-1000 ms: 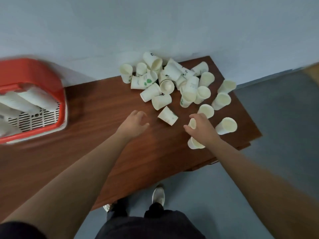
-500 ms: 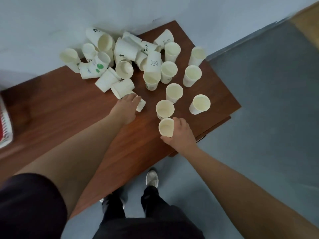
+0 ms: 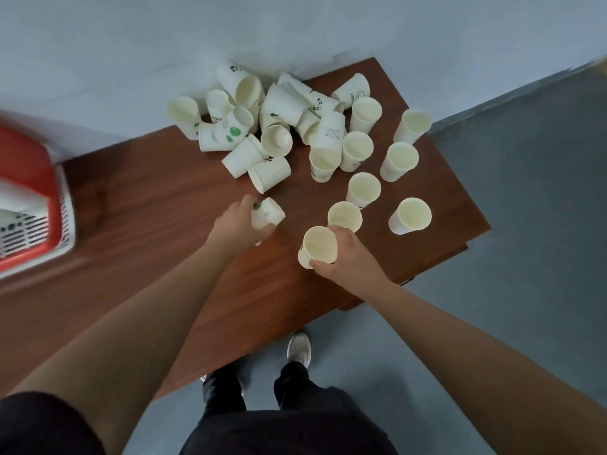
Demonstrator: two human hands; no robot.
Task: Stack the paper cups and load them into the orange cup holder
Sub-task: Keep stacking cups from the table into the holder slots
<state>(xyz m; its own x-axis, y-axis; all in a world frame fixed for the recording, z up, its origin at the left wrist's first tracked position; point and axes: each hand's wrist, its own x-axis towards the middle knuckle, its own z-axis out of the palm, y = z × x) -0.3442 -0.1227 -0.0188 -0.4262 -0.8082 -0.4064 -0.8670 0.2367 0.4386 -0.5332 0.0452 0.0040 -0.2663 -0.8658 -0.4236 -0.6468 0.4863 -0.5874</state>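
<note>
Each hand grips one cup over a brown table (image 3: 147,205) strewn with paper cups.

At the far left edge sits the orange holder (image 3: 31,172), blurred, with white shapes lying in its slatted tray; what they are I cannot tell. A wide stretch of wood separates it from the left hand (image 3: 239,224), whose fingers curl round a tipped cup (image 3: 268,214) marked with green. Behind that, against the wall (image 3: 295,27), a pile (image 3: 262,123) of cups lies jumbled on their sides. The right hand (image 3: 353,256) grasps a held cup (image 3: 318,247), mouth up and empty, near the table's front edge. Just beyond and to the right stand upright cups (image 3: 410,215), empty and loosely spaced, reaching almost to the right edge. Grey floor (image 3: 525,224) opens past it, and a shoe (image 3: 299,351) shows below.
</note>
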